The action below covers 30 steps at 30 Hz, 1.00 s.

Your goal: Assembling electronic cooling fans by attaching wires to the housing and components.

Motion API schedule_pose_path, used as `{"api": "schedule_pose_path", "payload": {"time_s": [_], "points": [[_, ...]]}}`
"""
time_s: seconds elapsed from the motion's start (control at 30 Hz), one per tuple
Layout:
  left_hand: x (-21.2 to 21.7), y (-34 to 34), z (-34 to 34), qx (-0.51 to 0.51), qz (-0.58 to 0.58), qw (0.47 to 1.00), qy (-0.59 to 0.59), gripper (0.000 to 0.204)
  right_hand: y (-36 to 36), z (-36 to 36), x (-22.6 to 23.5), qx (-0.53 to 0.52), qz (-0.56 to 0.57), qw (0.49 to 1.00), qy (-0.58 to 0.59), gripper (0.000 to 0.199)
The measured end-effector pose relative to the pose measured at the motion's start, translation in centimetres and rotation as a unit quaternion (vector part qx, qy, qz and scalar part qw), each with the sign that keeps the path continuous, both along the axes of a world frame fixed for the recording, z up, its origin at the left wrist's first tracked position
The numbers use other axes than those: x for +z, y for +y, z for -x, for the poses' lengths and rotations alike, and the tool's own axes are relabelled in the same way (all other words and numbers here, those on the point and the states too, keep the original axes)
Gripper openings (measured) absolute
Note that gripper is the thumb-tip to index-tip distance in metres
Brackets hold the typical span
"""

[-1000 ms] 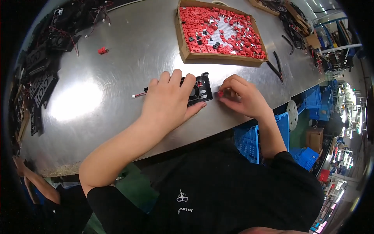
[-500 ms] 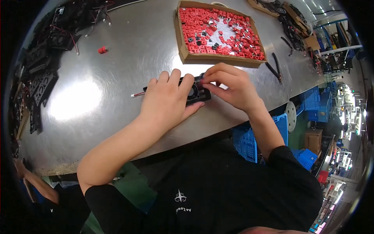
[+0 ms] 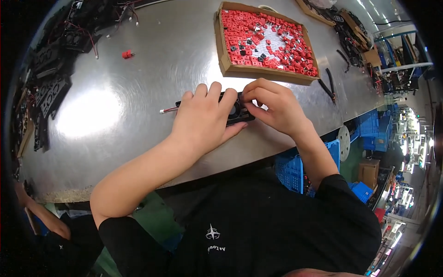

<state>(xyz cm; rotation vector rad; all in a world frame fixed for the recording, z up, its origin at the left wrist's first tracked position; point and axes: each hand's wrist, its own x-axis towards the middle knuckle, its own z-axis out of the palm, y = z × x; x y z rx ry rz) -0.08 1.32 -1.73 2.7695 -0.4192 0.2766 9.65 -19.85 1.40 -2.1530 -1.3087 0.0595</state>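
Note:
A black fan panel [image 3: 235, 111], its round fan partly visible, lies on the metal table beneath my hands. My left hand [image 3: 201, 110] is closed over it, fingers along the far edge and thumb along the near edge. From under that hand a thin red cable [image 3: 170, 110] with a white plug comes out to the left. At the panel's right end my right hand [image 3: 272, 102] is closed in a pinch against it. Whatever lies between those fingertips is hidden.
A shallow cardboard box [image 3: 270, 73] of small red and black parts stands beyond my hands. One red part [image 3: 128, 54] lies loose to the left. Black-handled pliers [image 3: 328, 85] rest at the right. Black panels [image 3: 56, 94] are heaped far left, near another person's arm [image 3: 48, 220].
The whole view has shifted slightly. My right fingertips stay at the panel's right end; the dark reddish bit seen at them earlier no longer shows. My left hand keeps its hold.

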Motion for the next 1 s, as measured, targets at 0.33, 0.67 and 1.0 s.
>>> {"api": "schedule_pose_path", "payload": {"time_s": [0.33, 0.67, 1.0], "points": [[-0.1, -0.1, 0.0, -0.003, 0.010, 1.000, 0.001, 0.061, 0.1, 1.9, 0.0, -0.048, 0.048, 0.995, -0.068, 0.020], [0.1, 0.2, -0.6, -0.050, -0.027, 0.992, -0.112, 0.063, -1.1, 4.0, -1.7, -0.167, 0.047, 0.977, 0.125, 0.029], [0.1, 0.2, -0.4, -0.084, -0.030, 0.989, -0.115, 0.061, -1.6, 4.8, -1.8, -0.207, 0.012, 0.955, 0.212, 0.034]]}}
